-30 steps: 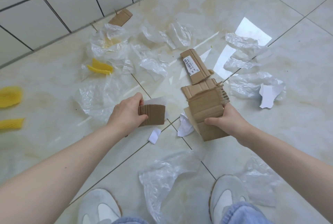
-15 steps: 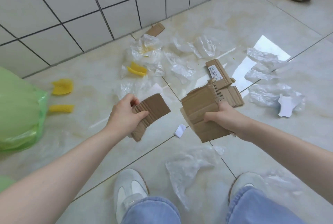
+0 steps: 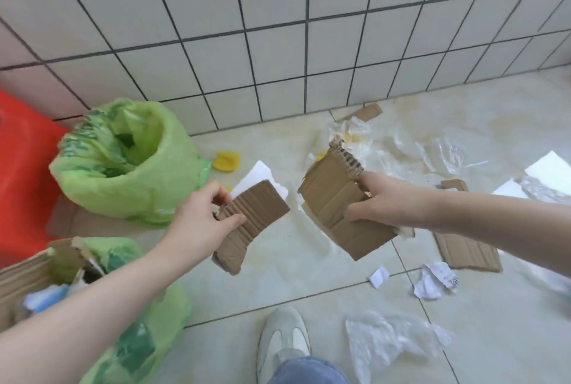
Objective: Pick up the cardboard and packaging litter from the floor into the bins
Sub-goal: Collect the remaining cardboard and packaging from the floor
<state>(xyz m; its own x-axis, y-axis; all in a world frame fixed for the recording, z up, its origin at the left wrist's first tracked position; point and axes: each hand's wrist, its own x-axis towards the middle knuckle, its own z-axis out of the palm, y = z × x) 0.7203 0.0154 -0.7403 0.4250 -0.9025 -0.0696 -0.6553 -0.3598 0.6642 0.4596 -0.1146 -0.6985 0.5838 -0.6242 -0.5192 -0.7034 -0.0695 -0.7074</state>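
Green bin [image 3: 173, 167] open at far left; nearer bin [image 3: 40, 272] already holds cardboard. Left hand [image 3: 197, 223] gripping a card strip [image 3: 250, 220], right hand [image 3: 383, 201] clutching folded cardboard [image 3: 336, 207], both held above floor. Best swung left and dropped squarely over the mouth, grip tight until above it.

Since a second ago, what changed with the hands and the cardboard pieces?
Both hands lifted off the floor and swung left toward the green-lined bin, which has come into view. The left hand took its small cardboard piece up along with a white sheet. Unchanged: the right hand grips its cardboard stack, and plastic wrap lies on the floor.
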